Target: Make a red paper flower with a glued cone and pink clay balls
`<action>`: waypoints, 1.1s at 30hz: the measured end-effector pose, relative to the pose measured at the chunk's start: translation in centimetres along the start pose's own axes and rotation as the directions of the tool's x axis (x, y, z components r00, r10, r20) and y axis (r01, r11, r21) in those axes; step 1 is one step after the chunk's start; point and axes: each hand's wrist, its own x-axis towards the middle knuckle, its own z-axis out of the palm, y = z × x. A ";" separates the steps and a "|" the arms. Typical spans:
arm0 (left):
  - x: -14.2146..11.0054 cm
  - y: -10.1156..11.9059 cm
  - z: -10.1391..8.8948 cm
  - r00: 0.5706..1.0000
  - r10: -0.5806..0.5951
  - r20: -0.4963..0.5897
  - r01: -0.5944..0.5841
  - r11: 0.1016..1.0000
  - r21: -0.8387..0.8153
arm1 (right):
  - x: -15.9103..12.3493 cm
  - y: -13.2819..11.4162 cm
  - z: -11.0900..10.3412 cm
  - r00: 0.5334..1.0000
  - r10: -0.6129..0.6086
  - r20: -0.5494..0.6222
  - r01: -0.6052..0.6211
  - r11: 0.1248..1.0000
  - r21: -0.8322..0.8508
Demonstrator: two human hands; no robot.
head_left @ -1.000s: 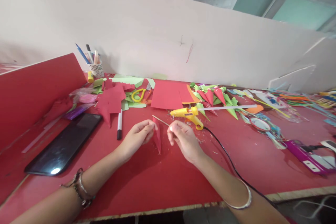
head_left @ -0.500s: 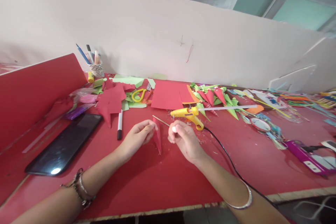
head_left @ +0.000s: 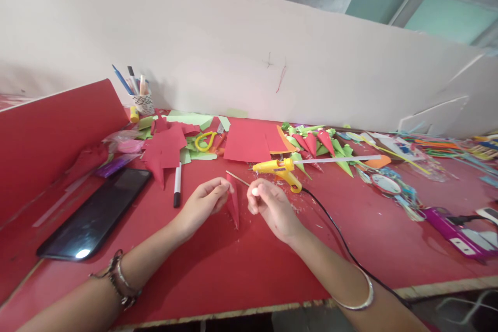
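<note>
1. the yellow glue gun (head_left: 280, 168) lies on the red table (head_left: 237, 285), nozzle leftward, its long pale glue stick (head_left: 342, 159) jutting out to the right.
2. the right hand (head_left: 274, 208) is just in front of the glue gun, fingers narrow, thumb and forefinger pinching a small round white piece (head_left: 255, 192).
3. the left hand (head_left: 204, 198) is left of the glue gun and nearer the front edge, thumb and forefinger drawn together; whether anything thin sits between them, i cannot tell.
4. the red paper cone (head_left: 234, 210) lies left of and in front of the glue gun, between the hands, its point toward the front edge.
5. a thin wooden stick (head_left: 236, 177) slants just left of the glue gun, one end hidden by the right hand; held or lying, i cannot tell.
6. in front of the glue gun, beyond the hands, a broad stretch of tabletop runs to the rough front edge, giving room between the forearms.
7. behind the glue gun room is tight, with red paper sheets (head_left: 245, 140) and piled cones (head_left: 311, 142) near it.
8. right of the glue gun, its black cord (head_left: 339, 232) runs toward the front edge, bounding the right forearm's room.
</note>
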 end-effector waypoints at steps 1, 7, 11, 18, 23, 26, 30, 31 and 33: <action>0.0 0.0 0.0 1.000 0.001 -0.004 -0.001 1.000 0.002 | 0.0 0.0 0.1 1.000 0.010 0.000 -0.010 0.999 -0.041; 0.0 0.1 0.0 1.000 -0.005 0.000 0.005 1.000 0.002 | 0.0 -0.1 0.3 1.000 -0.009 0.025 0.010 1.000 -0.016; 0.0 -0.1 -0.1 1.000 0.006 0.007 -0.006 1.000 0.000 | 0.1 0.0 0.2 0.999 0.008 0.036 -0.009 0.999 0.036; 0.0 -0.1 -0.1 1.000 0.001 0.010 -0.001 1.000 -0.005 | -0.1 0.3 -0.2 0.998 0.033 0.044 -0.033 0.999 -0.013; 0.0 -0.1 -0.1 1.000 0.000 0.004 0.000 1.000 -0.009 | 0.0 0.2 -0.1 0.999 0.029 -0.018 -0.029 0.999 0.021; 0.1 -0.1 -0.2 1.000 0.000 0.007 0.000 1.000 -0.012 | 0.1 0.1 0.2 1.000 0.005 -0.015 -0.004 1.000 0.029; 0.1 -0.3 -0.2 1.000 0.009 0.006 -0.009 1.000 -0.017 | 0.1 0.2 0.1 1.000 0.017 -0.024 -0.016 0.999 0.038; 0.1 -0.4 -0.2 1.000 0.012 0.007 -0.012 1.000 -0.018 | 0.1 0.2 0.1 0.999 0.025 -0.024 -0.024 0.999 0.039; 0.1 -0.4 -0.2 1.000 0.016 0.009 -0.015 1.000 -0.019 | 0.0 0.3 -0.1 0.999 0.043 -0.015 -0.042 0.999 0.026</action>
